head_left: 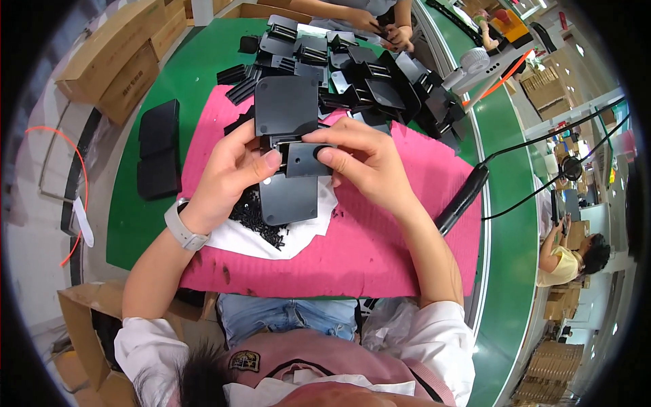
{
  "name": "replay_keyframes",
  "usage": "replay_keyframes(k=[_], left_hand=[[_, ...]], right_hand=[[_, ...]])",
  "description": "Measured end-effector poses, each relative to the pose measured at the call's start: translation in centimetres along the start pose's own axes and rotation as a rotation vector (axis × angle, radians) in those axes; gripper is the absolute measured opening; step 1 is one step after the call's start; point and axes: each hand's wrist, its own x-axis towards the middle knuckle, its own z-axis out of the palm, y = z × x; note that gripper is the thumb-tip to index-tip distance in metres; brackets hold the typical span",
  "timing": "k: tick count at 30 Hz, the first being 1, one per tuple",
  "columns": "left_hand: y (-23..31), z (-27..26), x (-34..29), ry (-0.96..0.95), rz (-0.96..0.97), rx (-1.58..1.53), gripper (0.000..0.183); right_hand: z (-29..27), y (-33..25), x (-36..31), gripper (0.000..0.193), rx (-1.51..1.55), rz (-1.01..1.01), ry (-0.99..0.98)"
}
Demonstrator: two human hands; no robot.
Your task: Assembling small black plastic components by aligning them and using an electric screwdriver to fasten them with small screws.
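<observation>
Bracket (302,163) over apparent screws (254,220) on cloth (274,251), mat (380,254) beneath; 2 plates (159,130) left, corded tool (466,195) right, parts (388,93) behind.

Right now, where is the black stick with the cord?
In the head view, the corded black stick is over the right edge of the pink mat, to the right of the person's right hand.

Some fingers of the left hand (222,168) are hidden behind the black bracket (286,102), whose lower plate (290,203) covers part of a heap of black pieces (252,218) too small to identify. The upper edge cuts off a co-worker (400,35).
</observation>
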Motion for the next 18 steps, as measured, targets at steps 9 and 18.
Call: replay_keyframes(k=[9, 18], left_hand=[[-0.3, 0.2, 0.3, -0.026, -0.034, -0.009, 0.045], [-0.9, 0.5, -0.6, -0.003, -0.058, -0.009, 0.043]], right_hand=[[0.7, 1.2, 0.0, 0.015, 0.329, 0.097, 0.156], [3.3, 1.8, -0.1, 0.029, -0.063, -0.078, 0.32]])
